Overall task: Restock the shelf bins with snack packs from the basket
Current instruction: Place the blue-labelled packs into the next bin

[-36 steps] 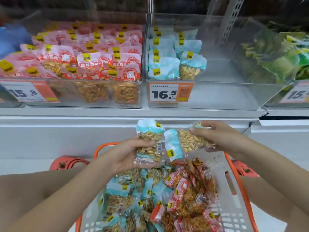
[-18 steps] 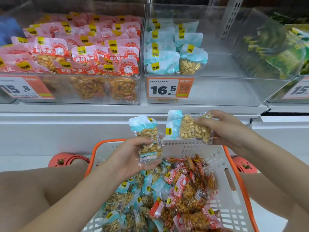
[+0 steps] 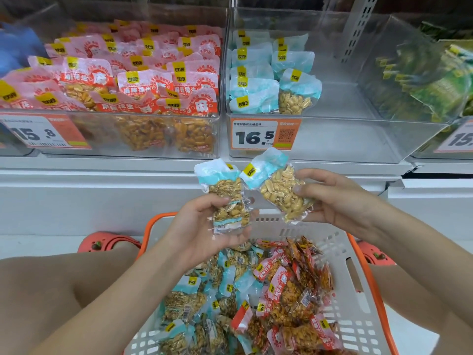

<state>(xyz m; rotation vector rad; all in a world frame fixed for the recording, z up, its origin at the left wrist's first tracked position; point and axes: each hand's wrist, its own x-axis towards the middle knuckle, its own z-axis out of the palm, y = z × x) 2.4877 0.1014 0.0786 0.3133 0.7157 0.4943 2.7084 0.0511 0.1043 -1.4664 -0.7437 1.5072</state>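
We are in a shop, at a snack aisle. On the white shelf [image 3: 179, 167] stand clear plastic bins: the left clear bin [image 3: 153, 134] is packed with pink-and-red peanut packs [image 3: 143, 80], the middle clear bin [image 3: 332, 139] holds a few pale blue peanut packs [image 3: 256, 80], and a third at the right holds green packs [image 3: 440, 85]. Orange-and-white price tags reading 15.8 [image 3: 43, 131] and 16.5 [image 3: 265, 135], the latter with a QR code, are fixed to the bin fronts. Below sits a white shopping basket with an orange rim [image 3: 358, 290].
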